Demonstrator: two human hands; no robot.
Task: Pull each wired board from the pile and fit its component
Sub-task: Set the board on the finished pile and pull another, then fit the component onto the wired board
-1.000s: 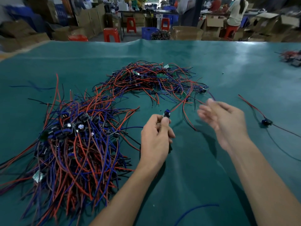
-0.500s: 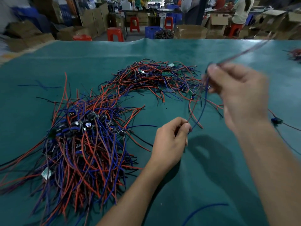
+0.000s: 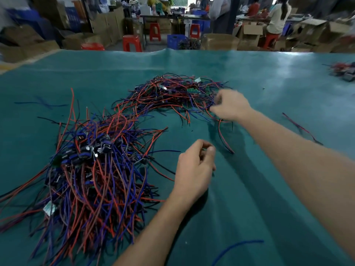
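A teal mat [image 3: 249, 198] covers the table from the near edge to its far edge, where it wrinkles up slightly. Beyond it the room holds cardboard boxes [image 3: 221, 42], red stools [image 3: 132, 43], a blue crate [image 3: 175, 41] and a seated person [image 3: 276, 18] at a distant bench.

Two tangles of red and blue wire lie on the mat. The near pile [image 3: 92, 173] sits at the left, dense with small dark parts. The far pile [image 3: 172, 95] lies further back, near the middle, with green boards showing among the wires.

The right hand [image 3: 231, 105] is stretched out to the right end of the far pile, fingers curled down into the wires; it is blurred, so whether it pinches one I cannot tell. The left hand [image 3: 194, 169] is raised just right of the near pile, fingers curled with the thumb against the fingertips; whether anything small sits in that pinch I cannot tell.

A loose red-and-dark wire [image 3: 224, 137] curves on the mat between the hands. The mat's right half is mostly bare, with a stray wire pair [image 3: 301, 128], a blue wire [image 3: 236, 246] near the front and a small heap [image 3: 343, 72] at the far right edge
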